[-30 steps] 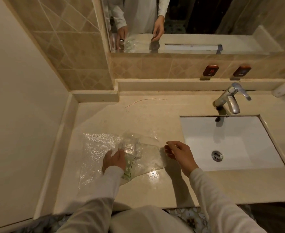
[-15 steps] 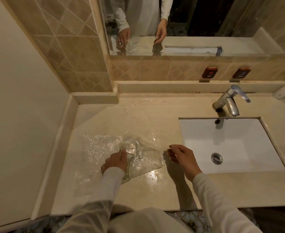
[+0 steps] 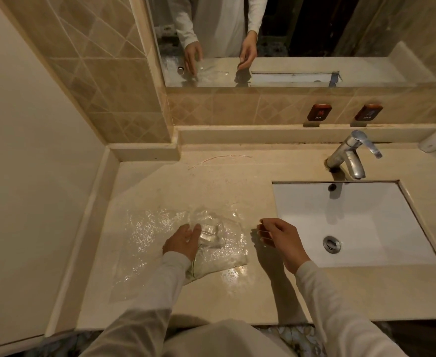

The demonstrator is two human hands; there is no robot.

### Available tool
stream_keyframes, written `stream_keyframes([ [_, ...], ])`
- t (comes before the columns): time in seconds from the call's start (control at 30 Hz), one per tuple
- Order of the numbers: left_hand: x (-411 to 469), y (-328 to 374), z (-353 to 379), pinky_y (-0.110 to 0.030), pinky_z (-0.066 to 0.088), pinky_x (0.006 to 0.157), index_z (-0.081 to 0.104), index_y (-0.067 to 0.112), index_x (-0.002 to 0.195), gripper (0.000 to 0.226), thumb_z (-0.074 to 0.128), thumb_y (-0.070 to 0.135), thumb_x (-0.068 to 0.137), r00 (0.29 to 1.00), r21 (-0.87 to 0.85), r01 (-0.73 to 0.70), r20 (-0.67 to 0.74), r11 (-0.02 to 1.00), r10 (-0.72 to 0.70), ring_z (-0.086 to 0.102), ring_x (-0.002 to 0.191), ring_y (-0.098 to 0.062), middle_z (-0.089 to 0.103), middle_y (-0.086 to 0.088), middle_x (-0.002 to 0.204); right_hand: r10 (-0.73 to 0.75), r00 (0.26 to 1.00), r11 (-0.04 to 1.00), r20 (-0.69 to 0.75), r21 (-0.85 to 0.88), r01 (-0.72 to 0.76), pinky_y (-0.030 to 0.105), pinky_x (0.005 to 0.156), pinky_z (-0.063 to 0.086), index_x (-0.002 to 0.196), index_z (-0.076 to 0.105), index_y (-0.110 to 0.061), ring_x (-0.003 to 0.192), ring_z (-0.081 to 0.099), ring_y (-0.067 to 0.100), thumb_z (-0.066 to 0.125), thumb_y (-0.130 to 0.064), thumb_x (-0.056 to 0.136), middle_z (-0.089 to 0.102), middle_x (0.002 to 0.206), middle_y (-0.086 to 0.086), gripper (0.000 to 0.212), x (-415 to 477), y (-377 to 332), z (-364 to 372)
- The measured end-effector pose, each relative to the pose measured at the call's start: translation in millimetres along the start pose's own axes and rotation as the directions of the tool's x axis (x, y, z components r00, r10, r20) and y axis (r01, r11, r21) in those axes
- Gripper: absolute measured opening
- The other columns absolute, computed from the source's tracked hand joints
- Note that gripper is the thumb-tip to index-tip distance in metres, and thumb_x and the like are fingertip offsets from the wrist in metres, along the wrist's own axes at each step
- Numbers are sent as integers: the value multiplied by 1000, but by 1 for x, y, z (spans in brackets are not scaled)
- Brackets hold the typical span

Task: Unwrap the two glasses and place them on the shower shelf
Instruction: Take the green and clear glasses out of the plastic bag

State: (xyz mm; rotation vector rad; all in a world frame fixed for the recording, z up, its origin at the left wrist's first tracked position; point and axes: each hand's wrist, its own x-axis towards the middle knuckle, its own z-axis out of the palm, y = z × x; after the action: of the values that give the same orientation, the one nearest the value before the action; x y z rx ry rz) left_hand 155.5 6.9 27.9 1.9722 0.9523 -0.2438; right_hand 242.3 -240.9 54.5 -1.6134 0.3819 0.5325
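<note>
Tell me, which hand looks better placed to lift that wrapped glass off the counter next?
The left hand, probably. Its fingers already rest on the glass lying in the clear wrap. The right hand hovers apart, nearer the sink, fingers curled and holding nothing visible.

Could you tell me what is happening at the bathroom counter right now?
A person stands at the counter, unwrapping a glass that lies in clear plastic wrap. The left hand rests on the wrapped glass, while the right hand hovers empty beside it, left of the sink. Only one glass can be made out, and it is not yet free.
</note>
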Motion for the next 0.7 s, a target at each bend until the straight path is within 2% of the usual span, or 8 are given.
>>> stream_keyframes([
  [0.13,3,6,9,-38,37,102,41,36,135,84,17,89,75,990,346,-25,137,938,-24,56,119,-31,65,-3,127,-2,1000,1000,26,5,1,38,88,60,104,74,-13,94,72,25,61,-18,103,76,105,11,13,1,0,1],
  [0.27,5,10,14,-46,33,101,49,41,133,99,-4,92,67,991,572,-82,136,816,4,52,119,-29,60,-3,129,-5,999,1000,37,-13,5,32,82,61,104,74,-15,96,73,24,61,-19,103,76,105,10,14,3,2,-2],
  [0.33,6,11,16,-48,27,105,41,46,140,102,-8,93,64,985,629,-75,169,774,-41,43,127,-29,48,-5,139,-2,999,1000,38,-22,2,32,84,60,105,74,-17,99,72,25,60,-20,104,75,107,9,14,5,3,-4],
  [0.4,7,15,18,-47,24,107,40,44,142,105,-9,92,62,983,622,-51,171,781,-71,39,130,-28,44,-6,140,2,999,1000,41,-28,0,30,83,60,102,74,-19,100,72,25,61,-21,103,76,105,7,14,6,3,-6],
  [0.5,5,12,17,-44,29,109,50,37,137,104,0,94,66,999,433,-19,42,901,1,46,128,-26,55,1,135,-7,999,999,46,-54,9,27,80,60,97,74,-22,98,73,24,63,-24,102,76,101,4,13,6,6,-8],
  [0.6,-2,2,16,-42,39,105,58,47,113,86,9,98,63,1000,197,-5,-19,980,9,51,118,-25,64,23,92,0,999,998,50,-63,3,28,80,60,100,75,-20,98,73,26,64,-24,101,76,102,6,12,8,8,-9],
  [0.67,-5,2,19,-44,34,108,55,49,102,71,6,91,71,999,252,-9,49,968,-4,53,111,-24,57,24,76,-4,998,997,59,-71,8,24,77,60,100,76,-20,99,74,26,64,-23,102,77,103,7,12,9,10,-10],
  [0.7,-6,4,21,-46,27,113,52,50,106,66,3,82,78,995,336,-48,99,941,15,55,110,-24,62,19,80,-10,998,997,66,-77,15,22,75,60,100,76,-21,98,74,25,64,-23,101,77,103,7,12,9,10,-10],
])
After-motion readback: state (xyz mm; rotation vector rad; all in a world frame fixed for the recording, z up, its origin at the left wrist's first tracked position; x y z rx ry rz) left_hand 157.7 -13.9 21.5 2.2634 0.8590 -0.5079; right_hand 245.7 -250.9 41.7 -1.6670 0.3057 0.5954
